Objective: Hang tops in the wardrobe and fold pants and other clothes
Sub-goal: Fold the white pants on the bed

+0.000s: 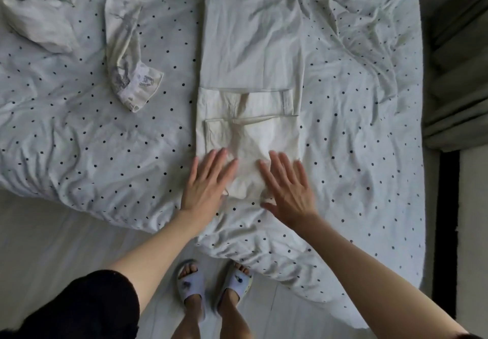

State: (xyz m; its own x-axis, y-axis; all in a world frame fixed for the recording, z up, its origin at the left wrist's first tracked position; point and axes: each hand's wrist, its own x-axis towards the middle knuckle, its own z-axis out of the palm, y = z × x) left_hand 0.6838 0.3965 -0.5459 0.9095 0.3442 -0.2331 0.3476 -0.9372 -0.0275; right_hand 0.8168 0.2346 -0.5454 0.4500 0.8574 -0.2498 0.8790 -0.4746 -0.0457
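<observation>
Nearest the camera, two feet in pale slippers (211, 288) stand on a light floor (52, 238) at the bed's edge, and a black sleeve (87, 309) covers the left upper arm. Both forearms reach forward over the dotted duvet (92, 153). The left hand (204, 185) lies flat, palm down, fingers straight and close together, on the near left corner of the pants (250, 80). The right hand (287, 188) lies flat too, fingers straight and slightly spread, thumb out to the side, on the near right corner; neither hand grips or pinches the cloth. The pants are cream, laid lengthwise along the bed's middle, with the near end folded over so a pocket flap and belt loop show on top. Farther left, well apart from the pants, lies a crumpled printed garment (129, 74), and beyond it a bunched pale cloth (39, 14). Grey curtain (454, 74) hangs at far right.
</observation>
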